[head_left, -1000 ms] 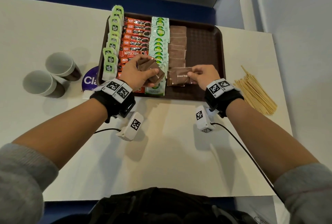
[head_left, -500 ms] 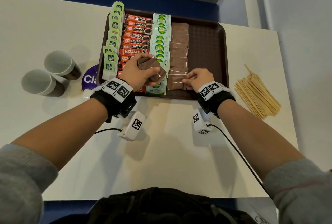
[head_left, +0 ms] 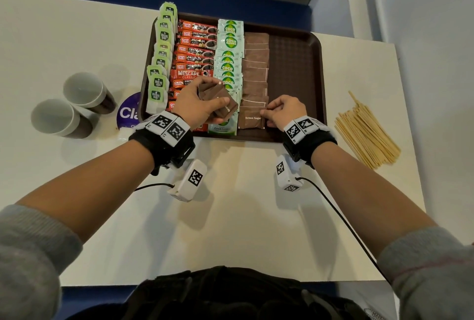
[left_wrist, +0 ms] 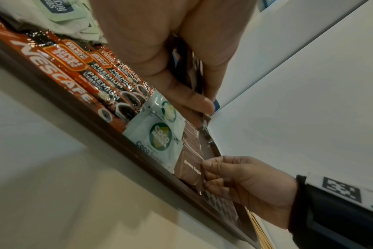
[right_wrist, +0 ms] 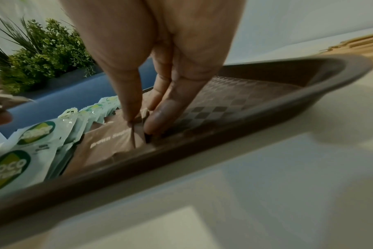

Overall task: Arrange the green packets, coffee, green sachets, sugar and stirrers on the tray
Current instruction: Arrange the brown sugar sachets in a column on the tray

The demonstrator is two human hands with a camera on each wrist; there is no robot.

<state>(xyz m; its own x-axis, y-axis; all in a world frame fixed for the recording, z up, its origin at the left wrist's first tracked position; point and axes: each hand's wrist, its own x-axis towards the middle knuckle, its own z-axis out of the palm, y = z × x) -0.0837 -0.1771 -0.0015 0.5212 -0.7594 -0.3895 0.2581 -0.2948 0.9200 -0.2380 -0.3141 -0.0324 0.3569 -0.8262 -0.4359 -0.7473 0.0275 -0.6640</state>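
Near lower middle of frame, now laid flat on tray (head_left: 295, 63): brown sugar sachet (head_left: 250, 119), right hand (head_left: 280, 112) pinching its edge, left hand (head_left: 198, 104) gripping spare sachets (head_left: 218, 100); sugar column almost full.

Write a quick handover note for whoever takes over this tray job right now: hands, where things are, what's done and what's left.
Left hand grips a stack of spare sugar sachets over the tray.
Right hand pinches the nearest sachet of the sugar row, at the tray's front edge.
Done: green packets, coffee and green sachets lie in rows.
Left: finish the sugar, then bring the stirrers, lying on the table right of the tray.
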